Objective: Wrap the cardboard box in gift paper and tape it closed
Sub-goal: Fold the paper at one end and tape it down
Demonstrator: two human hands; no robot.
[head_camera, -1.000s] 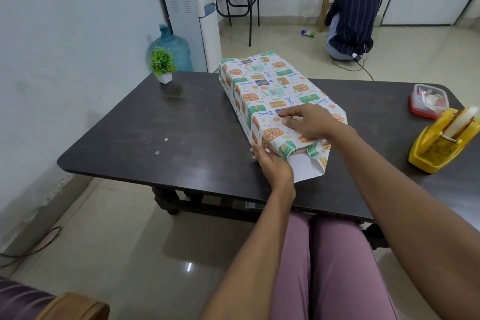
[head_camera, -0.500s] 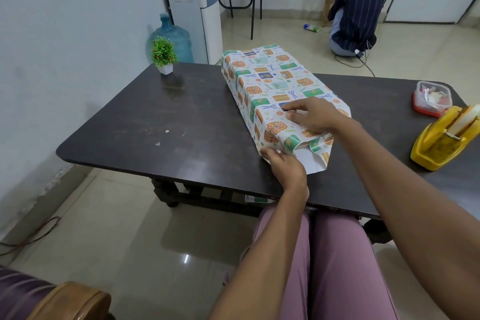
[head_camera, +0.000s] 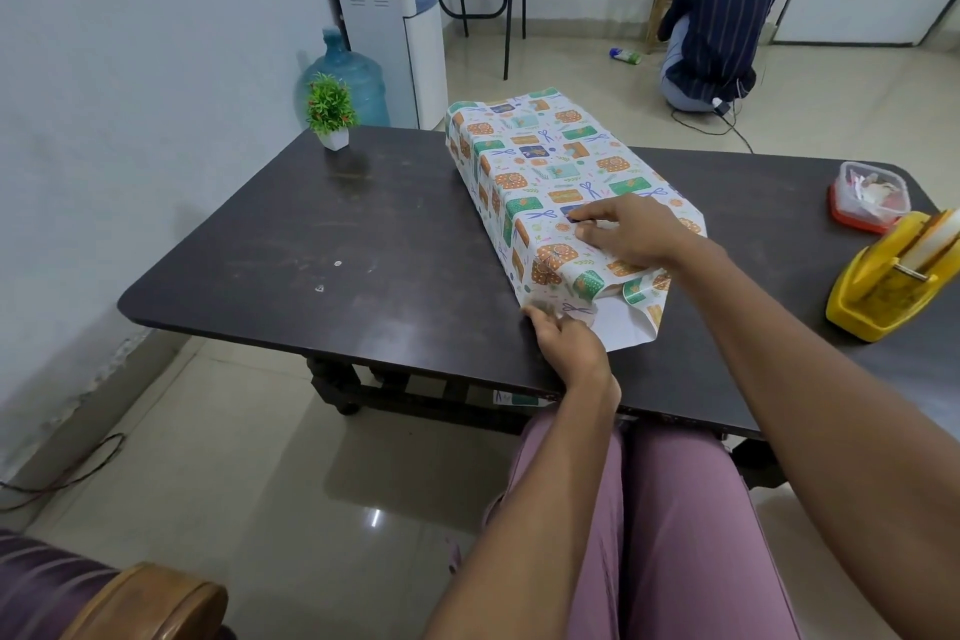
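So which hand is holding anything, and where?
Left hand pinches the gift paper at its near left corner; right hand only presses on top.

The box is wholly covered by the paper (head_camera: 550,172). The left hand's (head_camera: 566,346) fingers (head_camera: 540,316) are partly hidden in the paper's fold at 6 o'clock. The tape dispenser (head_camera: 893,286) is cut by the edge at 3 o'clock. What the tub (head_camera: 867,195) holds cannot be made out.
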